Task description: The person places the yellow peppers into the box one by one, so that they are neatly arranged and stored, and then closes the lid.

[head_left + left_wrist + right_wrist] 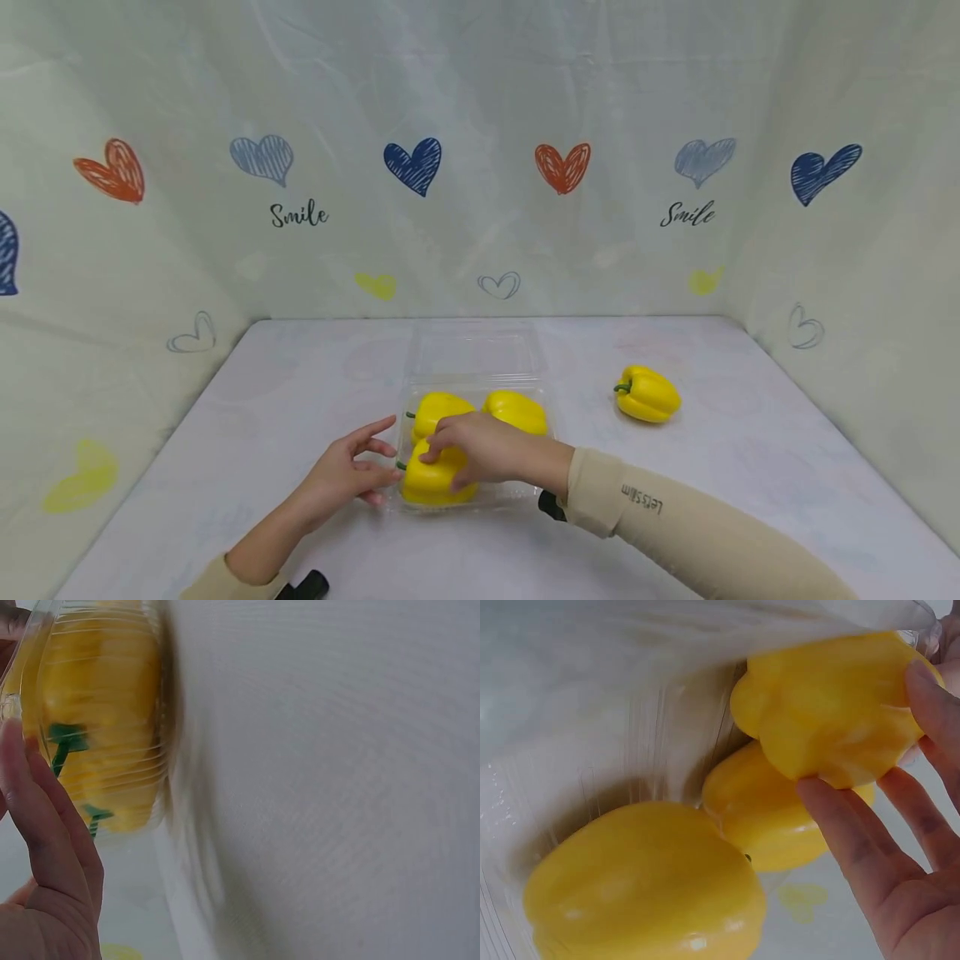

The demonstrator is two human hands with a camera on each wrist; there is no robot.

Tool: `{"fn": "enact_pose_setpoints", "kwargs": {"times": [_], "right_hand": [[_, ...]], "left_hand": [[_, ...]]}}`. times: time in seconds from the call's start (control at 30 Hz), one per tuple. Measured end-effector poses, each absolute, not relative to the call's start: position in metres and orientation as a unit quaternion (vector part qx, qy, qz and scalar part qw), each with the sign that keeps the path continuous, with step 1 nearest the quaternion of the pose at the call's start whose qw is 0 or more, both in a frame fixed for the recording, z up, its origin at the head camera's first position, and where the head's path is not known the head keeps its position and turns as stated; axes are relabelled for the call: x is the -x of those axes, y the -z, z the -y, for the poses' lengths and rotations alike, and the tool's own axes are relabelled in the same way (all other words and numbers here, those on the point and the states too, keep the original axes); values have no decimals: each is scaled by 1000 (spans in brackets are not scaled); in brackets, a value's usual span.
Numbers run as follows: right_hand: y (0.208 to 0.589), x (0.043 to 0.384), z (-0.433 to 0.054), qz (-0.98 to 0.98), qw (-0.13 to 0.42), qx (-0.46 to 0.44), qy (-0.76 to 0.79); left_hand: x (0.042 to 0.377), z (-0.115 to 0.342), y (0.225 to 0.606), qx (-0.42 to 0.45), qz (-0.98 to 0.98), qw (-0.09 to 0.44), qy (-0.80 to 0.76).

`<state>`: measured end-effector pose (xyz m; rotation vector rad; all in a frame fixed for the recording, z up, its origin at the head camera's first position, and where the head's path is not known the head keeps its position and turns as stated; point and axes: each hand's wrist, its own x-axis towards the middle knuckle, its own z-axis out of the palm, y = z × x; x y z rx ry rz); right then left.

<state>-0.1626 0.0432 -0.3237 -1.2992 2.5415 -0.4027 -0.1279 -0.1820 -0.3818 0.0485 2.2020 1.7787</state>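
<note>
Yellow and glossy, the near pepper [431, 490] is lying at the front left of a clear plastic box [517, 493], its green stem pointing left, as a person's right hand [480, 446] is gripping it from the right, thumb and fingers curving over its sides. Fingers spread wide and holding nothing, the left hand [348, 475] is touching the box's left side. Farther back inside, the back-left pepper [444, 408] and the back-right pepper [517, 410] are sitting side by side, while the lid [476, 354] is lying open behind them on the pale table [315, 375]. Well apart to the right, a loose pepper [649, 396] is resting on its side. Tan sleeves [682, 521] are showing on both arms, and a backdrop [480, 75] with hearts and the word "Smile" is hanging beyond the table.
</note>
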Motion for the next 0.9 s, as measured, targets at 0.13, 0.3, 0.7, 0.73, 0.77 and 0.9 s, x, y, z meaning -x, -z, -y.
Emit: {"fn": "enact_pose_setpoints", "kwargs": {"times": [0.13, 0.3, 0.7, 0.73, 0.77, 0.9], "right_hand": [[320, 164, -45, -866, 140, 461, 133], [315, 165, -56, -850, 160, 482, 138], [312, 161, -86, -843, 76, 464, 262], [312, 160, -89, -841, 65, 464, 271], [313, 160, -92, -839, 57, 463, 281], [316, 160, -103, -835, 42, 451, 314]], "left_hand": [[128, 184, 382, -8, -768, 156, -621], [128, 183, 383, -1, -767, 155, -622], [127, 177, 382, 12, -769, 149, -621], [127, 177, 382, 15, -771, 148, -619], [127, 177, 381, 18, -773, 147, -617], [127, 176, 381, 22, -773, 146, -617]]}}
